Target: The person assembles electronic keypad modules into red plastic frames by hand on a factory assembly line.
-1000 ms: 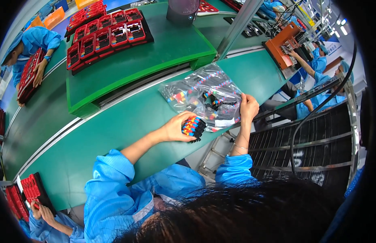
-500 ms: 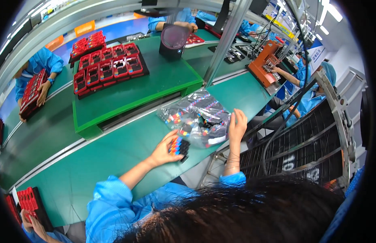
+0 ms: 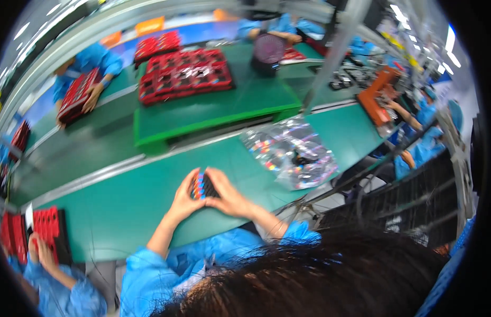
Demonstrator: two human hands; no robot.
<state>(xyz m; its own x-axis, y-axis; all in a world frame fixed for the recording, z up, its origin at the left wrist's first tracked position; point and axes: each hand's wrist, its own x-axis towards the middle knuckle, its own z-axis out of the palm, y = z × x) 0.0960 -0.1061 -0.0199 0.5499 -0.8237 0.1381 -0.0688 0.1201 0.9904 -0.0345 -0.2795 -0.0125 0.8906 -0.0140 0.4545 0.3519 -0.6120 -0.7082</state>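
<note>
From my remote seat I hold the stack [image 3: 199, 186] between both palms, over the near side of the bench [image 3: 124, 211]. My left hand [image 3: 183, 196] grips its coloured side and my right hand [image 3: 229, 198] its black side, fingers curved, thumbs close together; squeezing from two sides probably keeps the small pieces aligned. Motion blur hides the exact fingertip contact. To the right, the clear bag [image 3: 293, 153] lies flat, seemingly aside to give my hands room. Beyond, a raised stand [image 3: 166, 124] carries red trays [image 3: 184, 76], likely keeping them off the working strip.
</note>
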